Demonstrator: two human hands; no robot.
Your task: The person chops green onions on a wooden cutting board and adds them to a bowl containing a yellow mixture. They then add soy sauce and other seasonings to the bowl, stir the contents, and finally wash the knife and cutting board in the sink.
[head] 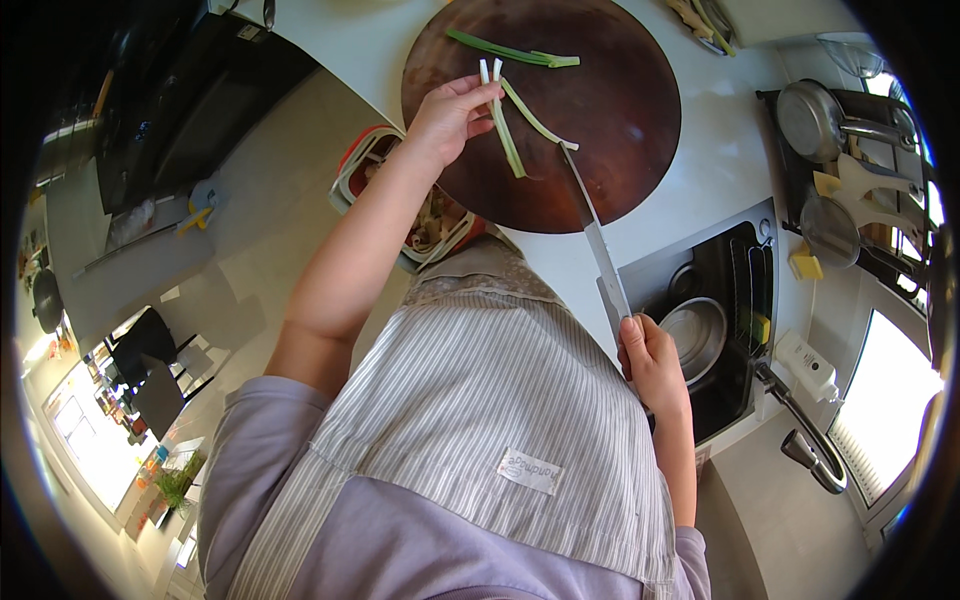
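Over the round dark wooden cutting board, my left hand pinches pale scallion stalks, their white ends sticking up past the fingers. A thin light green scallion piece lies on the board just right of them, its lower end beside the tip of a long kitchen knife. My right hand grips the knife by its handle, low and near the sink; the blade reaches up over the board's edge. A darker green scallion length rests near the board's far side.
A sink holding a metal bowl is at the right, with a black faucet. Pans and a strainer stand on a rack beyond. A bin with food scraps is under my left forearm. A dish with ginger sits top right.
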